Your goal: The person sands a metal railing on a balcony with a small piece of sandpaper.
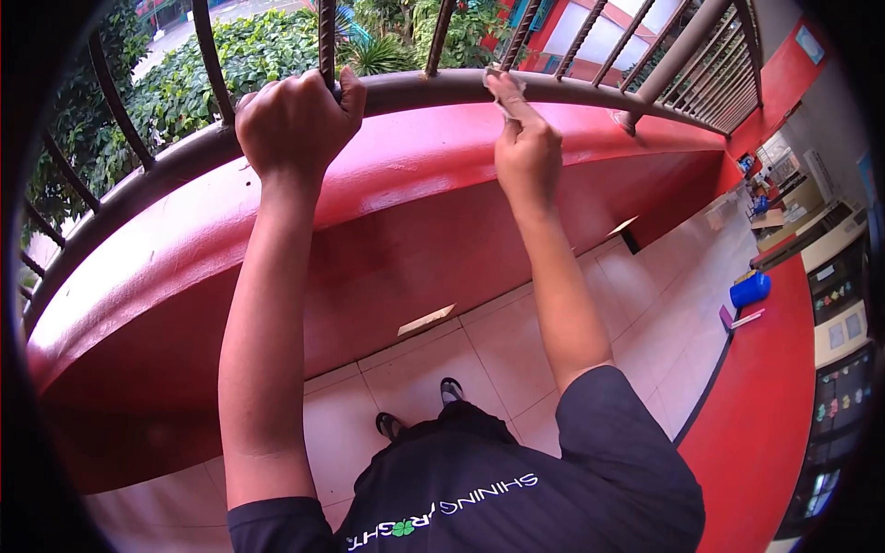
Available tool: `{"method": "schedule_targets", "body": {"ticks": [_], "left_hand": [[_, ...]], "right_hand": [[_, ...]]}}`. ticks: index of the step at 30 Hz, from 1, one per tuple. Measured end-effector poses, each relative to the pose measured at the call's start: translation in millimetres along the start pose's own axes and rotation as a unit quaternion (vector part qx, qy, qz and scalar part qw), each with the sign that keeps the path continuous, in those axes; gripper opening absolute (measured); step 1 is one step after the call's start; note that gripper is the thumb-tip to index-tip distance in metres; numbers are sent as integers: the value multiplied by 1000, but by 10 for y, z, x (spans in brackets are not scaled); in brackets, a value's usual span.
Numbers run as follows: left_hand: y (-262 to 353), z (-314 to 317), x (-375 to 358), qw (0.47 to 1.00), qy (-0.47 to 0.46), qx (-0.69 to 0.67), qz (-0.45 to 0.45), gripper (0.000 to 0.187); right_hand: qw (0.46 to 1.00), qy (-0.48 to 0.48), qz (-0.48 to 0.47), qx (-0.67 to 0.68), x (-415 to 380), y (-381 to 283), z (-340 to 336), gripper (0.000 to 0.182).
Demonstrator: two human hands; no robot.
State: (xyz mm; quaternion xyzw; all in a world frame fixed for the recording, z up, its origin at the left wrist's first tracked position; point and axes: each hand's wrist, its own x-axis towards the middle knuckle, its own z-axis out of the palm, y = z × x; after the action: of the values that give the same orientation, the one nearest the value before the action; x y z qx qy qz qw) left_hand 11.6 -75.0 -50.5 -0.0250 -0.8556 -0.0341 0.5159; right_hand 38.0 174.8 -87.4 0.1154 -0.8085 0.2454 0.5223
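My left hand (300,120) is closed in a fist over the brown metal railing (406,92), right at the foot of one of its upright bars (327,41). The thumb lies along the right side of that bar. My right hand (528,152) reaches up to the same lower rail, its index finger stretched forward. Pinched at its fingertips is a small crumpled pale piece (508,111), like cloth or sandpaper, pressed against the rail near a ribbed bar. Below the rail runs a glossy red ledge (415,152).
A red wall drops from the ledge to a tiled floor (498,336), where my feet stand. On the right, a blue container (749,290) sits by a red strip along dark windows. Leafy bushes (235,69) grow beyond the bars. A thicker post (682,55) slants upward farther right.
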Motion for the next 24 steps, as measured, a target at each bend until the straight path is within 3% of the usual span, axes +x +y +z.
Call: {"method": "schedule_targets", "body": {"ticks": [2,3,5,6,9,10,12,16,18,20,22,23,24], "left_hand": [[-15,19,6,1000,6,-3,-3,55],[-17,47,-6,1000,27,-2,3,53],[-30,67,24,999,52,0,12,50],[-22,56,24,999,48,3,8,50],[-13,47,5,999,41,5,6,50],[-12,47,2,999,42,7,4,51],[-12,41,18,999,51,5,6,51],[-20,55,2,998,59,-2,15,51],[-11,39,3,998,58,1,10,51],[-7,44,6,998,57,4,7,51],[-18,64,4,998,57,-5,10,51],[-25,63,-9,998,56,-5,9,51],[-23,66,-14,998,55,-2,8,51]], "right_hand": [[989,-1,142,-31,150,180,-123,41],[997,41,62,-22,120,356,-3,45],[999,21,21,-44,4,138,73,43],[998,1,20,-57,-22,21,40,43],[987,-15,145,-74,158,143,-154,47],[987,-17,144,-75,97,135,-96,47],[999,13,12,-26,-24,57,84,45],[993,29,117,-12,144,253,-73,44],[998,32,30,-54,24,141,77,39],[999,16,24,-42,0,39,45,40],[977,-26,189,-91,160,75,-140,40],[992,21,113,-54,135,286,-30,41],[992,21,112,-55,86,189,-10,41]]}}
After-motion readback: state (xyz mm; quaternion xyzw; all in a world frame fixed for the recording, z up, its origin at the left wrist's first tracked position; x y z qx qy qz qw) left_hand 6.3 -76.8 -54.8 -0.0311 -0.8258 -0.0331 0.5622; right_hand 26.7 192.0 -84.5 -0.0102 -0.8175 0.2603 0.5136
